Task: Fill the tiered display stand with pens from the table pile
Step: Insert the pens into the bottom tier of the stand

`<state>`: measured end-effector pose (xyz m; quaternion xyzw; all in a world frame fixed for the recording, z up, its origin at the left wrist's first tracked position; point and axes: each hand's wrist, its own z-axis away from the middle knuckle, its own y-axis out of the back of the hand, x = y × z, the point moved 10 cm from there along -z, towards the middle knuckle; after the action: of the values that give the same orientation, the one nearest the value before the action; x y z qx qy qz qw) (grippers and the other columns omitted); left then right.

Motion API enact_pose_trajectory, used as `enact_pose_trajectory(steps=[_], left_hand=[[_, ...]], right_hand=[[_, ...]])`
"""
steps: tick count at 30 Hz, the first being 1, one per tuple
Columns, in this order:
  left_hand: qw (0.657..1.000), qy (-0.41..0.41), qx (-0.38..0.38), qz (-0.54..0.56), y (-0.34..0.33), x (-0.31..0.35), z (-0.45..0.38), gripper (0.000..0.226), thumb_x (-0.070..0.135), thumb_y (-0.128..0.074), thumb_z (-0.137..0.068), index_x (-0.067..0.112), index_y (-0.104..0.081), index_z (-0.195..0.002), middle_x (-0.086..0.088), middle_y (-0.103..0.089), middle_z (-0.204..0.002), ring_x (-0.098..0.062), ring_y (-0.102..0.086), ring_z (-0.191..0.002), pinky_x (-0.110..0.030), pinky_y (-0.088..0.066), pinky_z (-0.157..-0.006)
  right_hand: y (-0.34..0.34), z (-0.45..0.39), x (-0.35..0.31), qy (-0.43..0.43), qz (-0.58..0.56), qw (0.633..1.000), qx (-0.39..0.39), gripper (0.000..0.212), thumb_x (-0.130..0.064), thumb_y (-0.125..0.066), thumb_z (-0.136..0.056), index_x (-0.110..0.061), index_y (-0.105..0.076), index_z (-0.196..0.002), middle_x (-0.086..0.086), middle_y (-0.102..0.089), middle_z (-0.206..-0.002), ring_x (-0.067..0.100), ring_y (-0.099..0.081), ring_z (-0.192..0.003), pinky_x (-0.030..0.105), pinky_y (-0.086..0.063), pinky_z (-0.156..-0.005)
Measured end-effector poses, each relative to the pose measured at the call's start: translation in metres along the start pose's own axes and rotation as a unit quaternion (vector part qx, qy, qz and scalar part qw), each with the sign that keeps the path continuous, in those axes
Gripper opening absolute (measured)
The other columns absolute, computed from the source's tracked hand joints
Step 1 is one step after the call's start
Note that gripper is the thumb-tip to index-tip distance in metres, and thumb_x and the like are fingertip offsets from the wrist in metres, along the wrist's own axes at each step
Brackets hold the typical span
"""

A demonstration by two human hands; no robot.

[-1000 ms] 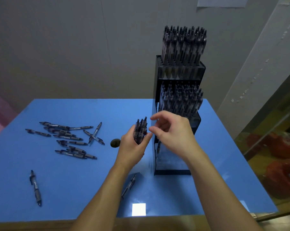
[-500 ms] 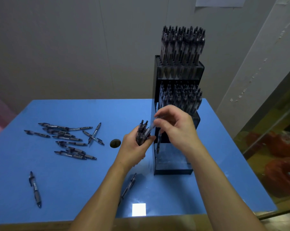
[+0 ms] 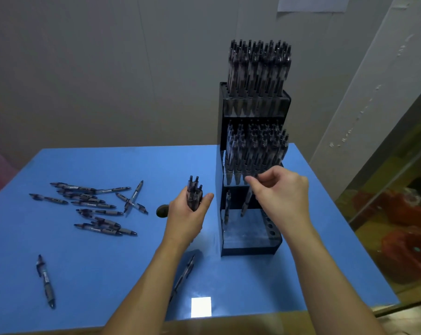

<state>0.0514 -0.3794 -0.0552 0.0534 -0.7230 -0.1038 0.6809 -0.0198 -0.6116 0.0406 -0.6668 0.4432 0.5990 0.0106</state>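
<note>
Bottom tier getting loaded, one pen at a time

A pen (image 3: pixel 247 201) is pinched at its top by the right hand (image 3: pixel 280 189) and aimed down at the display stand (image 3: pixel 250 234) near the tabletop's far right corner. A spare bundle (image 3: pixel 194 193) is gripped upright in the left hand (image 3: pixel 186 215), probably for quick feeding. The pile (image 3: pixel 93 206) is left toward the left edge.
</note>
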Motion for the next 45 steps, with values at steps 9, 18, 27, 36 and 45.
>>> enact_pose_trajectory(steps=[9, 18, 27, 36, 45], left_hand=[[1.0, -0.002, 0.004, -0.022, -0.003, 0.007, 0.005, 0.039, 0.039, -0.071, -0.094, 0.015, -0.045, -0.077, 0.0, -0.043, -0.061, -0.017, -0.043, -0.053, -0.052, -0.051, -0.053], [1.0, 0.002, 0.013, -0.02, 0.004, 0.005, 0.007, 0.039, 0.039, -0.07, -0.094, 0.017, -0.045, -0.076, 0.003, -0.044, -0.061, -0.017, -0.044, -0.056, -0.055, -0.052, -0.059], [1.0, -0.005, 0.004, -0.02, 0.003, 0.003, 0.003, 0.04, 0.04, -0.071, -0.094, 0.019, -0.043, -0.074, 0.013, -0.043, -0.055, -0.014, -0.042, -0.055, -0.053, -0.052, -0.06], [0.994, -0.038, -0.103, 0.014, -0.023, 0.016, 0.008, 0.009, 0.026, -0.072, -0.094, 0.03, -0.065, -0.099, -0.011, -0.059, -0.064, -0.023, -0.051, -0.049, -0.043, -0.049, -0.045], [0.991, -0.031, -0.129, -0.028, -0.023, 0.01, 0.007, 0.023, 0.025, -0.08, -0.089, 0.026, -0.059, -0.08, -0.005, -0.051, -0.061, -0.024, -0.052, -0.049, -0.034, -0.051, -0.047]], right_hand=[[-0.033, 0.006, 0.012, -0.01, 0.016, 1.0, -0.015, 0.018, -0.026, -0.079, -0.088, -0.01, -0.072, -0.084, -0.006, -0.069, -0.071, 0.005, -0.065, -0.068, 0.012, -0.051, -0.065], [-0.068, 0.019, 0.026, -0.022, 0.193, 0.975, -0.11, 0.038, -0.037, -0.067, -0.098, -0.003, -0.068, -0.081, 0.01, -0.067, -0.072, 0.027, -0.065, -0.07, 0.037, -0.058, -0.066], [-0.066, 0.025, 0.016, 0.001, 0.288, 0.94, -0.185, 0.026, -0.029, -0.07, -0.095, -0.012, -0.063, -0.077, -0.002, -0.057, -0.069, 0.016, -0.053, -0.061, 0.027, -0.044, -0.059], [-0.077, 0.026, -0.038, 0.085, -0.051, 0.963, -0.252, 0.017, -0.019, -0.087, -0.08, -0.03, -0.078, -0.09, -0.015, -0.071, -0.084, 0.005, -0.067, -0.083, 0.018, -0.052, -0.075], [-0.067, 0.019, -0.036, 0.026, -0.162, 0.96, -0.225, 0.015, -0.002, -0.072, -0.091, -0.016, -0.069, -0.089, 0.002, -0.073, -0.082, 0.018, -0.072, -0.076, 0.035, -0.06, -0.064]])
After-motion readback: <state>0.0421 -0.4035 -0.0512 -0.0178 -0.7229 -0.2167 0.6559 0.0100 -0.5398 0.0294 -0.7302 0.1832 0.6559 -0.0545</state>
